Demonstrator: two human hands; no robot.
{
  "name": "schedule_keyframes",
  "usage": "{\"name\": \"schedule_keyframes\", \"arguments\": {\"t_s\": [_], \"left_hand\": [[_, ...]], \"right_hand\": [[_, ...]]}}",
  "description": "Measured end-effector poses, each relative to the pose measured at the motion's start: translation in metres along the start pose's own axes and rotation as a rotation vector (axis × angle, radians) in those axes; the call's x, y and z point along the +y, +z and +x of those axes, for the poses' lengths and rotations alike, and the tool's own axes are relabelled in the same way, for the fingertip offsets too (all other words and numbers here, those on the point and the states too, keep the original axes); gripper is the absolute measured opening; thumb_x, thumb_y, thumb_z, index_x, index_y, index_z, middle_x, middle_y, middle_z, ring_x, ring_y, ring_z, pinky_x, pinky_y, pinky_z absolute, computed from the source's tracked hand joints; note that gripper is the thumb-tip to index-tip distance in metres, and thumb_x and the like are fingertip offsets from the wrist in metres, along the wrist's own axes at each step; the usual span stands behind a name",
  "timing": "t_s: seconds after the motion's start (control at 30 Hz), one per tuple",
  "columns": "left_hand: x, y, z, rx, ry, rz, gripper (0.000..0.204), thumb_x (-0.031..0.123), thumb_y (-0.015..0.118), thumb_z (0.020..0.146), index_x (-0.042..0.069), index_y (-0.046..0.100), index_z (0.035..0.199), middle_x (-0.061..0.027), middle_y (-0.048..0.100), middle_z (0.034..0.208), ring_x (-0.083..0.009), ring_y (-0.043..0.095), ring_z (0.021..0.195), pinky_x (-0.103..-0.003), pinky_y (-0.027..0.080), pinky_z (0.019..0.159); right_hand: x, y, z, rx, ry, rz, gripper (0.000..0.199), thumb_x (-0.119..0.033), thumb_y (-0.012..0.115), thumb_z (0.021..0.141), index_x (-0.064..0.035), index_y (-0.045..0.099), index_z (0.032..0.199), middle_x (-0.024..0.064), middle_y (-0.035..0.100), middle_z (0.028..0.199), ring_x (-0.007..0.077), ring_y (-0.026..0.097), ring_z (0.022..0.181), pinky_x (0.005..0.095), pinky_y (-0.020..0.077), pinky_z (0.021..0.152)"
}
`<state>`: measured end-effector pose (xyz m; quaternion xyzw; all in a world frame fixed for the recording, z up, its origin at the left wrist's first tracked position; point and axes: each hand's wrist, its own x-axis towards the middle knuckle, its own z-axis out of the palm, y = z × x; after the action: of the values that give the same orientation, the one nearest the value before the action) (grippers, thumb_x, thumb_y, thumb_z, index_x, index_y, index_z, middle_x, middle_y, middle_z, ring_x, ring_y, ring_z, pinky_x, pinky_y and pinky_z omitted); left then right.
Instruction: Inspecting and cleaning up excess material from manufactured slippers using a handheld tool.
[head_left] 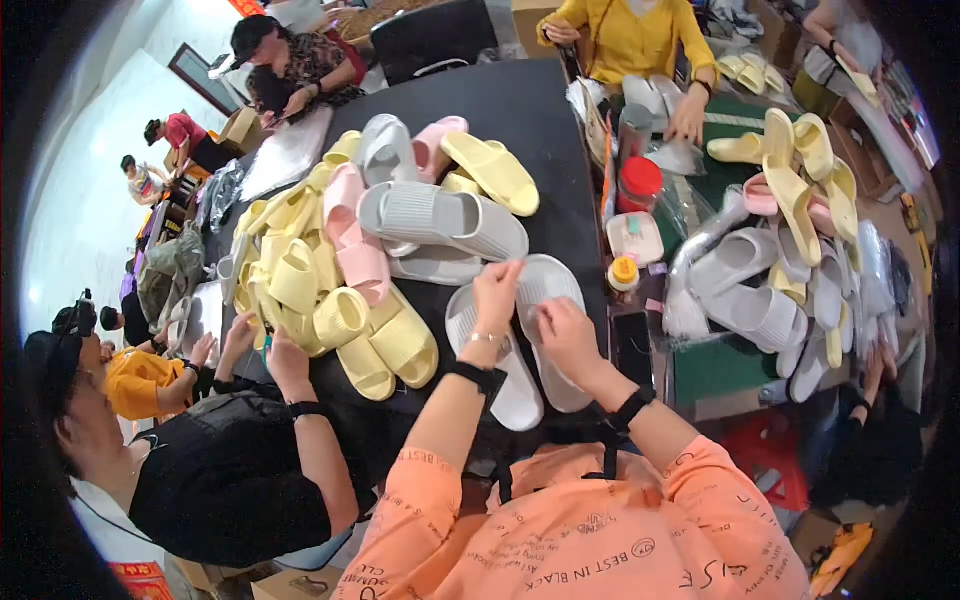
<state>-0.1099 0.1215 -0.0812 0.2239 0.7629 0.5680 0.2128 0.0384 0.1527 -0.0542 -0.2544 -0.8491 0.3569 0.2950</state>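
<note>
Two pale grey slide slippers lie side by side on the black table in front of me, the left slipper point(513, 385) and the right slipper point(548, 275). My left hand point(494, 300) is over the front of the pair, its thumb and fingers pinched together. Bent inward, the fingers of my right hand point(566, 338) are closed over the middle of the right slipper. Whatever either hand pinches is hidden or too small to see. Just beyond are more grey slippers point(440, 215), pink slippers point(358, 240) and a heap of yellow slippers point(290, 275).
At my left a co-worker in black point(240, 470) handles yellow slippers. Across the table sits a person in yellow point(640, 40). On the green-topped table at right are a red-lidded jar point(640, 180), a phone point(633, 345) and piled slippers point(750, 290).
</note>
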Motion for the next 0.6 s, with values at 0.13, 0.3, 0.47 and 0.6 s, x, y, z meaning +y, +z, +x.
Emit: {"name": "schedule_keyframes", "arguments": {"t_s": [0.13,0.3,0.47,0.6], "left_hand": [[0.016,-0.016,-0.032,-0.095,0.123,-0.095,0.017,0.012,0.057,0.083,-0.003,0.063,0.084,-0.0029,0.057,0.079,-0.0096,0.05,0.076,-0.022,0.039,0.069],[0.01,-0.024,-0.043,-0.055,-0.022,-0.435,0.021,0.017,0.053,0.086,-0.001,0.061,0.093,-0.0032,0.055,0.085,-0.0088,0.049,0.077,-0.022,0.039,0.07],[-0.022,-0.029,-0.019,-0.048,-0.205,-0.952,0.04,0.039,0.037,0.092,0.006,0.038,0.115,-0.0021,0.047,0.082,-0.0106,0.045,0.069,-0.024,0.038,0.061],[-0.029,-0.028,-0.009,-0.024,-0.231,-0.941,0.043,0.042,0.035,0.091,0.006,0.038,0.114,-0.0055,0.046,0.088,-0.0143,0.046,0.072,-0.028,0.04,0.067]], "right_hand": [[0.013,0.036,0.035,0.065,-0.025,0.132,0.029,-0.009,0.05,0.08,-0.0006,0.049,0.108,0.022,0.055,0.098,0.036,0.052,0.093,0.04,0.0428,0.076],[0.015,0.06,0.045,-0.081,0.097,0.295,0.024,-0.015,0.051,0.083,-0.0024,0.053,0.103,0.0196,0.06,0.084,0.0352,0.058,0.079,0.0388,0.0453,0.069],[0.007,0.055,0.046,-0.225,0.101,0.347,0.022,-0.021,0.044,0.088,-0.0044,0.056,0.096,0.0161,0.061,0.084,0.03,0.06,0.079,0.0346,0.0451,0.067],[-0.009,0.043,0.052,-0.384,0.244,0.577,0.017,-0.015,0.055,0.083,-0.0023,0.054,0.095,0.0085,0.061,0.094,0.0151,0.058,0.084,0.0284,0.0445,0.07]]}}
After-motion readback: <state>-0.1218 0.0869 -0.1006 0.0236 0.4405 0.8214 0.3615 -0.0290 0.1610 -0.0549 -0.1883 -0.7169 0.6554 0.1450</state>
